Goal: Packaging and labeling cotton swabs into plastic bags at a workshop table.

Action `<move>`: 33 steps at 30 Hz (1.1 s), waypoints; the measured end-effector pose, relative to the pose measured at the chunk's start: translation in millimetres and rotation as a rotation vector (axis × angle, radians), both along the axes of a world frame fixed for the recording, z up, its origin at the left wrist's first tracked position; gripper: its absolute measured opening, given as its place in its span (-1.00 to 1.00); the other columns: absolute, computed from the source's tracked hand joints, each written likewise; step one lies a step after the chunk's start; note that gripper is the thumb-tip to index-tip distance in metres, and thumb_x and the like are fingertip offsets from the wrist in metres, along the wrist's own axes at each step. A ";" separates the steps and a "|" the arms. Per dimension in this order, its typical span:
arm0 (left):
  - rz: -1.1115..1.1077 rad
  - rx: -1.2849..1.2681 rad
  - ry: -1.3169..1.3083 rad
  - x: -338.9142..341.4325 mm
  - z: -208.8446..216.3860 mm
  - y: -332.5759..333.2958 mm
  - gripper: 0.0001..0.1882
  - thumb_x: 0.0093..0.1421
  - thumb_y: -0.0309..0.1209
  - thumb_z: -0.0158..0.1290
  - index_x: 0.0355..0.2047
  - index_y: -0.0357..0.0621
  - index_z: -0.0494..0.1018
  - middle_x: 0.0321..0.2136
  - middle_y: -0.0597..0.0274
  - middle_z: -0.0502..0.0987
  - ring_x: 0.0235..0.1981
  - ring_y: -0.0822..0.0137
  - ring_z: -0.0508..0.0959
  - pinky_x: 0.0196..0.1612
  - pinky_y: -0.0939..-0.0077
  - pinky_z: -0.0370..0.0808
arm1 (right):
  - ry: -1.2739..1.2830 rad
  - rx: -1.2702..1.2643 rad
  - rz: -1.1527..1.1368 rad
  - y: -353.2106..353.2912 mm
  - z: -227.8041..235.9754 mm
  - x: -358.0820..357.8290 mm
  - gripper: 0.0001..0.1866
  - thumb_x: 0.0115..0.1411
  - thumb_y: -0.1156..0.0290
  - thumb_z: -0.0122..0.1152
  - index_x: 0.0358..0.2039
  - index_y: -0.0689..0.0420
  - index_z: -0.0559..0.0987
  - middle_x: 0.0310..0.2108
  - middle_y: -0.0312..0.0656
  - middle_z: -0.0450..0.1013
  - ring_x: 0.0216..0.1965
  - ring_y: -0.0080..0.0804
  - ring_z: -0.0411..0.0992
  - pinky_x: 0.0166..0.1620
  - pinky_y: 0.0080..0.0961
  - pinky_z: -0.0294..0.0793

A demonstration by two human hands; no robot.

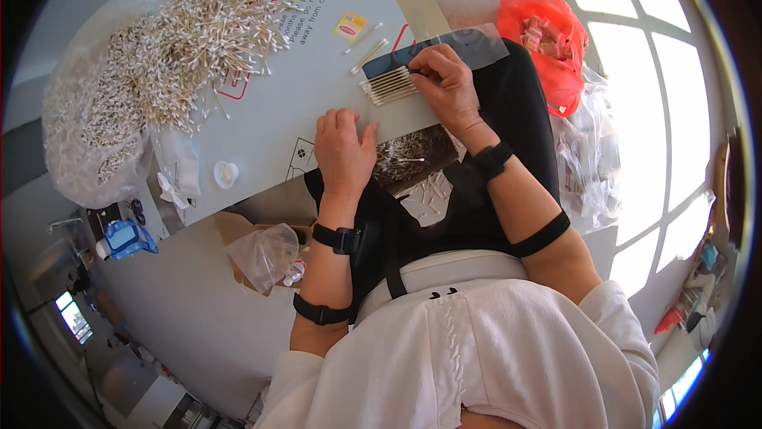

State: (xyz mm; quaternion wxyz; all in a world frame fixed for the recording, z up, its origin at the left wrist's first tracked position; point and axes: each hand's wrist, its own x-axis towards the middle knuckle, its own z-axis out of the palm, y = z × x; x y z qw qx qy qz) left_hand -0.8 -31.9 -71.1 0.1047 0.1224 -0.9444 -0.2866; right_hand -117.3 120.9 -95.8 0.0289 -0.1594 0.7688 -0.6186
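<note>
A neat row of cotton swabs (390,87) lies side by side on the board near its front edge, against a clear plastic sleeve with a dark blue band (468,42). My right hand (446,86) is closed in a pinch at the right ends of this row; what sits between the fingertips is hidden. Just left of the row, my left hand (345,147) rests by the board's edge, fingers bent, thumb apart, nothing visible in it. Two or three loose swabs (365,56) lie beyond the row, near a small yellow label (350,26).
A large heap of swabs (198,36) spills from a clear bag (67,123) at left. Below the board's edge sits a box of swabs (409,151). A white round cap (225,174) lies left. A red plastic bag (556,72) stands right; a carton (238,230) is below.
</note>
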 end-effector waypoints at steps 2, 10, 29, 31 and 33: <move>-0.002 -0.088 -0.012 -6.4 -3.3 -3.7 -0.80 -0.03 -0.55 0.18 -0.45 -0.21 0.35 -0.46 0.13 0.44 -0.34 0.05 0.45 -0.27 0.20 0.41 | 0.057 0.048 0.023 0.1 -0.6 0.2 -0.84 0.01 0.67 0.25 -0.35 0.23 0.55 -0.34 -0.29 0.39 -0.39 -0.58 0.40 -0.27 -0.66 0.41; -0.127 -0.275 0.030 -47.6 10.7 -15.7 -0.86 -0.01 -0.53 0.17 -0.47 -0.18 0.39 -0.48 0.13 0.44 -0.35 0.06 0.46 -0.28 0.17 0.40 | 0.061 0.069 0.003 0.3 -6.0 -1.0 -0.85 0.00 0.67 0.25 -0.36 0.25 0.54 -0.32 -0.25 0.40 -0.38 -0.53 0.43 -0.28 -0.65 0.44; -0.138 -0.176 -0.006 -105.2 -14.6 -29.4 -0.92 0.03 -0.47 0.18 -0.44 -0.09 0.50 -0.33 0.16 0.45 -0.21 0.04 0.43 -0.17 0.16 0.43 | 0.058 -0.164 -0.130 -5.6 -5.7 -3.2 -0.84 0.13 0.68 0.09 -0.26 0.25 0.52 -0.20 -0.11 0.46 -0.25 -0.34 0.48 -0.17 -0.56 0.46; -0.181 -0.138 0.040 -94.4 -14.7 -24.1 -0.93 0.03 -0.49 0.16 -0.43 -0.11 0.50 -0.30 0.14 0.43 -0.21 0.05 0.41 -0.14 0.19 0.41 | 0.029 -0.209 -0.117 -9.2 -5.3 -2.4 -0.83 0.18 0.65 0.07 -0.20 0.26 0.52 -0.13 -0.11 0.45 -0.18 -0.35 0.46 -0.11 -0.57 0.43; -0.114 -0.064 0.131 -83.2 -18.0 -17.6 -0.88 0.09 -0.47 0.12 -0.33 -0.12 0.50 -0.24 0.11 0.43 -0.15 0.07 0.41 -0.05 0.21 0.39 | 0.001 -0.255 -0.101 -13.2 -5.3 -3.3 -0.82 0.24 0.61 0.04 -0.14 0.26 0.51 -0.06 -0.10 0.45 -0.11 -0.37 0.44 -0.06 -0.57 0.41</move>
